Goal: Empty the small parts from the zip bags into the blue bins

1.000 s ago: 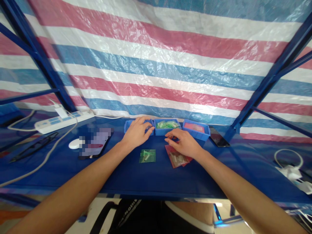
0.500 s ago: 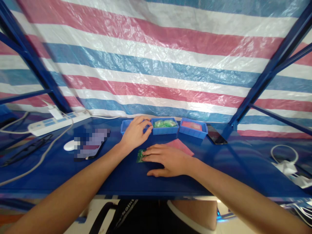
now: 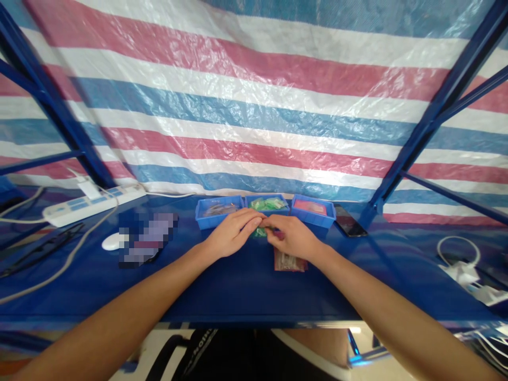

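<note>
My left hand and my right hand meet fingertip to fingertip just in front of the bins. Between them a small green packet shows partly, the rest covered by fingers. Both hands are closed at the fingers around it. Under my right thumb is a dark pinkish-purple bit that I cannot make out. A pink-edged packet with a see-through face lies on the table below my right palm, its upper part hidden. Behind my fingers stands the blue bin of green packets.
A left blue bin holds clear packets; a right blue bin holds pink ones. A dark phone lies right of them. At left are a blurred-out phone, a white mouse, a power strip and a cable.
My left hand has come out of the left bin and moved right to meet my right hand. The green packet has moved up and right. The pink packet now shows its see-through side.
</note>
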Demonstrator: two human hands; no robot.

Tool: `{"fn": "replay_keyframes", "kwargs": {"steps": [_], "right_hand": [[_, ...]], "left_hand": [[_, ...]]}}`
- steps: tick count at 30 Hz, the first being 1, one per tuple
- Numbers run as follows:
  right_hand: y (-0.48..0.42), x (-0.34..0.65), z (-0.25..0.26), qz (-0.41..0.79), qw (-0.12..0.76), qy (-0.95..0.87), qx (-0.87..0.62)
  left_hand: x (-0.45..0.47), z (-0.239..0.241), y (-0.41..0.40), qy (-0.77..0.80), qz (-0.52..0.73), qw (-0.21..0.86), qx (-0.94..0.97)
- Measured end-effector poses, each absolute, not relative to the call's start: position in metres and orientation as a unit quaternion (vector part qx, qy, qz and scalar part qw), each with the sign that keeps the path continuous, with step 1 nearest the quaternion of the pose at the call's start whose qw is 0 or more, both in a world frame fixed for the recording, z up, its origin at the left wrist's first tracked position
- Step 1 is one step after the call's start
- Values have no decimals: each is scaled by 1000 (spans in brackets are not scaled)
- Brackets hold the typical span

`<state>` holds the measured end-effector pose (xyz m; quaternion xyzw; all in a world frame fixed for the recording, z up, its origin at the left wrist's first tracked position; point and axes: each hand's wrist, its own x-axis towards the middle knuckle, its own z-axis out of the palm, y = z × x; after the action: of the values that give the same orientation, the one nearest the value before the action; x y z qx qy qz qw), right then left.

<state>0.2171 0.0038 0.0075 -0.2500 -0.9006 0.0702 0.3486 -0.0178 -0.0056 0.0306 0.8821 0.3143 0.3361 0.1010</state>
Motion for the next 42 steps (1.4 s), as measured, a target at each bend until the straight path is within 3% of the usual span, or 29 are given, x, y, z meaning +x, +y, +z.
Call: {"fn": "replay_keyframes", "kwargs": {"steps": [4, 7, 14, 30, 42], "right_hand": [[15, 230, 8, 133, 429, -842, -299], [17, 230, 5, 252, 461, -791, -314], [22, 225, -2, 437, 460, -720, -282], [24, 230, -3, 412, 452, -733, -299], [25, 232, -5, 414, 481, -705, -316]], "left_hand": [[-12, 22, -5, 357, 357, 166, 847], [-9, 13, 1, 380, 384, 187, 821], [-9, 7, 6, 356, 431, 218, 800], [-2, 12, 2, 363, 331, 112, 864], [-3, 23, 13, 288, 212, -153, 921]]}}
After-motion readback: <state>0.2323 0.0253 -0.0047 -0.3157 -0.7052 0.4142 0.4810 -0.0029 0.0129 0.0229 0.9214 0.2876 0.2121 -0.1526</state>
